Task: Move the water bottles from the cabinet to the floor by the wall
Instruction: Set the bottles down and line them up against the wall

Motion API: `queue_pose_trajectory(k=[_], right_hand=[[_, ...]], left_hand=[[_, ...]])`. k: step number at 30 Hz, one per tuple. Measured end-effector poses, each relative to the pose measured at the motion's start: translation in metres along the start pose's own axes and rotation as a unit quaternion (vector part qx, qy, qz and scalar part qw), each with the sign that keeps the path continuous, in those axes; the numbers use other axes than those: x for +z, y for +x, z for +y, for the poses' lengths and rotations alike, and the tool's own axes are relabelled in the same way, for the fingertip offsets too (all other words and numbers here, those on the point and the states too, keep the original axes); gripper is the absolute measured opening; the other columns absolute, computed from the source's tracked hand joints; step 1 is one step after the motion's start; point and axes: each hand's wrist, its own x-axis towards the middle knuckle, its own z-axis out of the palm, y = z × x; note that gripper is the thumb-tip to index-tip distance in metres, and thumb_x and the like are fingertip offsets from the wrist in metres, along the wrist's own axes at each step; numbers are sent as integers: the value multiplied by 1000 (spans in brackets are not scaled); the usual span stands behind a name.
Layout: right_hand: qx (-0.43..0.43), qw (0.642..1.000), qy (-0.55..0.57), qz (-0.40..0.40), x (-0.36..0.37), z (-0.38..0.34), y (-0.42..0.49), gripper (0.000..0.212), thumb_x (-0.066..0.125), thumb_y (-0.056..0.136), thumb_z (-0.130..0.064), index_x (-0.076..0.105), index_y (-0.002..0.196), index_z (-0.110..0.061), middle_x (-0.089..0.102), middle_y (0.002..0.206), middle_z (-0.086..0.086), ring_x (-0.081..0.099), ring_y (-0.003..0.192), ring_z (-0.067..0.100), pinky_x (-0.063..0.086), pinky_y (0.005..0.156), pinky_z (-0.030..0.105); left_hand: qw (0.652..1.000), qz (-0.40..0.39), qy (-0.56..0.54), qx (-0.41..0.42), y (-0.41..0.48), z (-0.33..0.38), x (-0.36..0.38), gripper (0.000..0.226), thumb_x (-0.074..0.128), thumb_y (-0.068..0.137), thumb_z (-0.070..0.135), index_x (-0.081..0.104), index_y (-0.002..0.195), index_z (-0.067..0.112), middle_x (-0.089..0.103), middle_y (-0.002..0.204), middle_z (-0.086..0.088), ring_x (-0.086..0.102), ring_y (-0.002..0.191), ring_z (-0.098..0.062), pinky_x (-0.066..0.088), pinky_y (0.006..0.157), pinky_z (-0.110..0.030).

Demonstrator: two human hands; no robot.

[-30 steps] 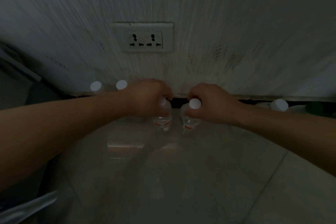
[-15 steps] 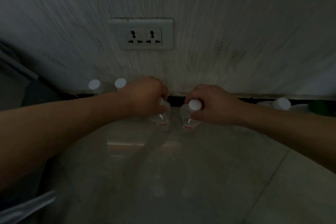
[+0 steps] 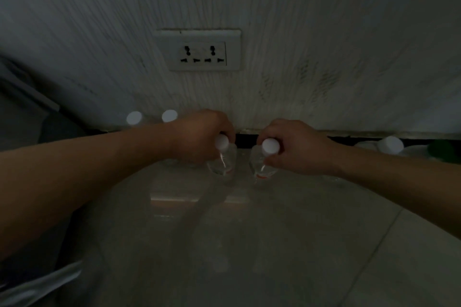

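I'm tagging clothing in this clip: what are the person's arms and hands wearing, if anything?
Nothing visible: the left hand and right hand are ungloved, and both forearms are bare to the frame edges, with no sleeves, watch or bands. The dim light could hide a thin ring.

So there are two clear water bottles with white caps, upright, side by side with a small gap, low on the floor [image 3: 249,244] right by the wall [image 3: 299,32]. The left hand [image 3: 199,137] grips the left bottle [image 3: 222,157] at the neck, and the right hand [image 3: 296,147] grips the right bottle [image 3: 262,167], which has a red label band. Further left along the wall are the far-left bottle [image 3: 134,117] and its neighbour bottle [image 3: 169,115]. Only their caps are visible.
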Motion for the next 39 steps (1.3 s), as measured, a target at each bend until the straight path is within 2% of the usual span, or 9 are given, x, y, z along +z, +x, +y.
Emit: queue_pose_trajectory(k=[5,10,13,16,19,25,31,35,39], right_hand=[[-8,1000,2,5,3,2,-1,30,76,72,-27,68,101,-24,61,96,-4,57,86,10,41,74,24],[-11,1000,0,4,2,1,-1,29,75,73,-27,68,100,-24,61,96,-5,56,86,10,41,74,25],[-9,1000,9,2,2,1,-2,25,74,76,-26,68,100,-23,61,96,-6,56,86,9,40,73,24],[-9,1000,14,1,2,1,-2,23,74,76,-25,68,98,-23,61,95,-4,57,86,10,43,74,26],[-7,1000,6,0,0,-1,-2,25,74,75,-25,69,99,-21,62,96,-2,58,87,12,44,77,29],[-8,1000,-14,27,-1,-6,0,26,75,74,-25,71,98,-16,66,95,1,59,88,15,40,74,26],[9,999,11,53,-5,-17,6,32,80,71,-31,72,99,-15,66,93,2,60,84,15,45,74,31],[10,999,-2,52,-6,-26,15,31,79,72,-32,72,95,-13,67,91,5,60,81,17,47,74,35],[13,998,6,69,-10,-32,26,32,81,71,-33,73,95,-13,69,91,5,62,81,17,48,74,35]], left_hand=[[1000,-6,-14,0,0,-3,2,31,70,78,14,66,109,19,53,101,10,54,96,-8,38,81,-21],[1000,-9,3,-28,0,1,2,42,73,77,24,62,118,20,60,116,2,56,103,-14,45,88,-29],[999,12,22,-43,0,5,3,48,75,74,41,61,116,22,59,108,4,56,96,-12,48,86,-31],[998,41,33,-43,-1,4,4,43,71,76,51,64,105,20,60,96,6,55,85,-10,49,78,-30],[997,42,42,-42,0,3,3,36,68,80,49,68,97,17,68,91,1,60,79,-12,51,74,-33],[998,41,33,-35,-1,4,-1,32,71,79,37,70,101,14,70,98,-1,62,87,-14,50,81,-34],[998,54,25,-30,-1,3,-11,34,73,77,24,69,110,14,68,107,-3,60,95,-16,40,78,-22],[997,70,31,-31,1,0,-18,36,69,78,21,68,113,14,67,112,-6,61,101,-21,42,83,-25],[996,75,36,-34,3,-8,-23,34,69,77,23,69,111,17,68,110,-4,62,99,-20,48,84,-32]])
